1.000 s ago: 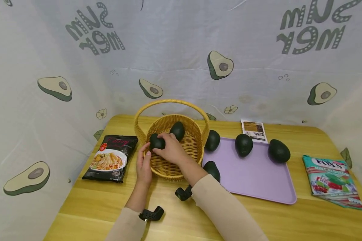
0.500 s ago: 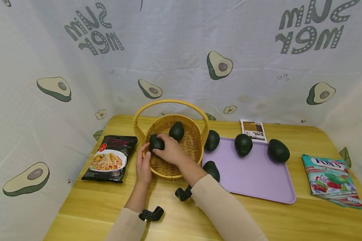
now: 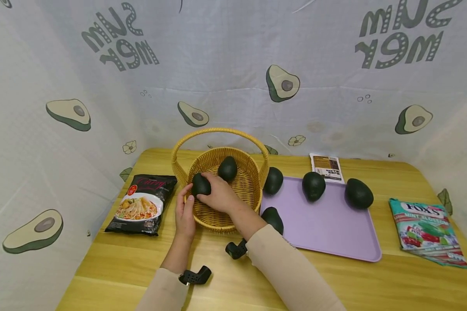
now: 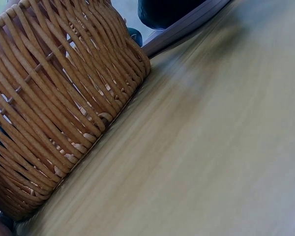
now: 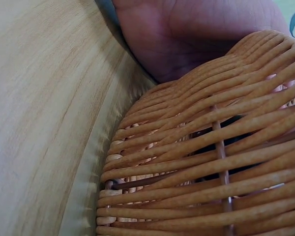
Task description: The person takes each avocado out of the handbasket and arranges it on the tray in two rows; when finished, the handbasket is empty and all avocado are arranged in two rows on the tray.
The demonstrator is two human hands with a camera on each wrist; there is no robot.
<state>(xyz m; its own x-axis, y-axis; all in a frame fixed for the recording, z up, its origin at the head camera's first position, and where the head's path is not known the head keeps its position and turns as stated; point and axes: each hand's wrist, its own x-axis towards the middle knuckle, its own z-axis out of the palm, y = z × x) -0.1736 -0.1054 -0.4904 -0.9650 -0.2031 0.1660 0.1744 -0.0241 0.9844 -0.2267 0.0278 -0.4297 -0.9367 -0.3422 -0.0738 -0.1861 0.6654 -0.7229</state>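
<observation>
In the head view, a yellow wicker basket [image 3: 253,190] with a tall arched handle stands on the wooden table. My right hand [image 3: 219,194] reaches over its front rim and grips a dark green avocado [image 3: 200,185] at the left side inside. Behind it, another avocado [image 3: 228,169] lies in the basket. My left hand [image 3: 185,216] holds the basket's front left rim, thumb along the rim and fingers on the outer wall. Woven basket wall [image 4: 64,98] fills much of the left wrist view. Through the right wrist view's basket wall [image 5: 211,162], a dark shape shows; a palm [image 5: 187,29] lies against the outside.
A purple tray [image 3: 327,229] right of the basket bears several avocados [image 3: 314,186]. A black noodle packet [image 3: 142,205] lies left of the basket. A small brown and white packet [image 3: 327,168] lies behind the tray, and a teal candy bag [image 3: 428,233] lies at far right.
</observation>
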